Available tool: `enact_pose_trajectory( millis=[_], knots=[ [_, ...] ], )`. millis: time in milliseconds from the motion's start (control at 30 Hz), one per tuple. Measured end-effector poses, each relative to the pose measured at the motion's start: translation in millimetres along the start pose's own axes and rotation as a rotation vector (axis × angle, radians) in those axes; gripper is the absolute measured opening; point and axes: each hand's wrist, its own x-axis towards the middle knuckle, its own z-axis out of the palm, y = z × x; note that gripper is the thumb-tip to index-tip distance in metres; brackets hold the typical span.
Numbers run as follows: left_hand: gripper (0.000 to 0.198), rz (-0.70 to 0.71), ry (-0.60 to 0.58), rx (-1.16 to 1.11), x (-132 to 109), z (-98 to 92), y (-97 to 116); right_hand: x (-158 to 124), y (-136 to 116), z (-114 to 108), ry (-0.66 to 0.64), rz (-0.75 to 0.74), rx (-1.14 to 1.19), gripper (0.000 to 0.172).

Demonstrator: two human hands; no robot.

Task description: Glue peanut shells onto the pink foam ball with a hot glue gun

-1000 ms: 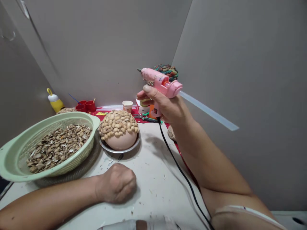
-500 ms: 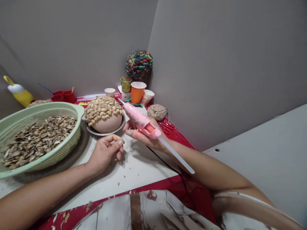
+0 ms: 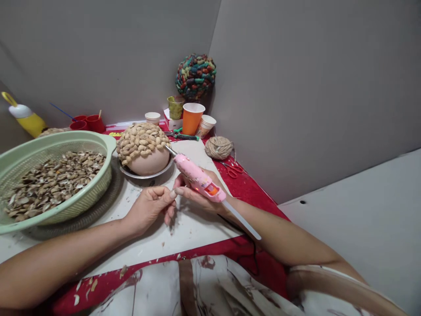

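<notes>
Head view: right hand [image 3: 204, 203], fingers wrapped round a pink plastic glue gun [image 3: 196, 177], long axis diagonal, nozzle pointing up-left at the shell-covered dome [image 3: 143, 141]. Left hand [image 3: 148, 210] fingers curl together, tips pinched.

Glue gun [image 3: 194, 174] grip (inside the right hand [image 3: 206, 203]) out of sight; colander [image 3: 95, 186] rim beyond the left edge.

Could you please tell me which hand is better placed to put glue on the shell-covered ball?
Probably the right hand: it grips the pink glue gun, whose nozzle points at the shell-covered ball from close by. The left hand rests curled on the table, with no tool in it.
</notes>
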Motion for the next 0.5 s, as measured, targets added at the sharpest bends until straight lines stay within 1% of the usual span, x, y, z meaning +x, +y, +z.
enact_pose_trajectory(
  millis=[100,233,300,367,500],
  knots=[
    [0.047,0.006,0.007,0.010,0.4,0.4,-0.5,-1.9,0.0,1.1,0.038,0.005,-0.054,0.024],
    [0.044,0.043,0.033,0.056,-1.6,1.7,0.8,-3.3,5.7,3.3,0.121,-0.086,-0.091,0.021],
    [0.044,0.064,0.033,0.097,-2.2,2.1,1.7,-3.5,8.7,4.0,0.129,-0.089,-0.090,0.021],
    [0.045,0.062,0.022,0.110,-1.7,1.9,1.9,-3.4,9.8,4.1,0.114,-0.049,-0.047,0.021],
    [0.045,-0.009,0.006,0.032,1.3,0.7,0.1,-3.3,6.2,3.1,0.093,0.058,0.061,0.025]
  ],
)
